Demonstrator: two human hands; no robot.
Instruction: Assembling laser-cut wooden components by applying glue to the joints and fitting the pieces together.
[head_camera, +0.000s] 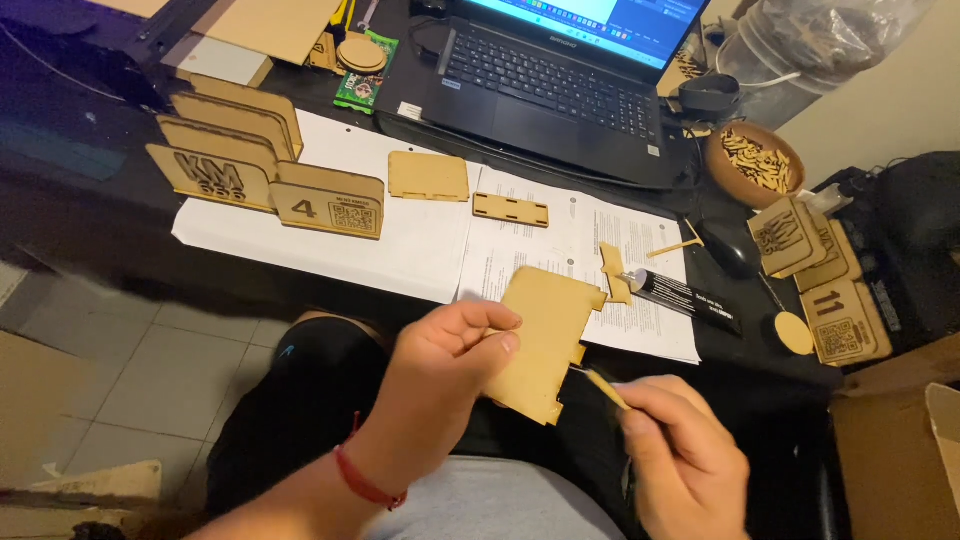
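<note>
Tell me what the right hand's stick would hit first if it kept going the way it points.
Most likely the wooden panel held in the left hand. The thin stick in the right hand points up-left at the panel's lower notched edge, nearly touching it, though depth is unclear.

Near the desk's (90, 215) left edge, on paper sheets (420, 240), standing wooden plaques (265, 180); behind, at the far edge, a laptop (560, 75). Right of the sheets, a glue tube (685, 298); farther right, a bowl (765, 165) and stacked plaques (835, 300).

left hand (450, 355) pinching, right hand (685, 455) gripping
</note>
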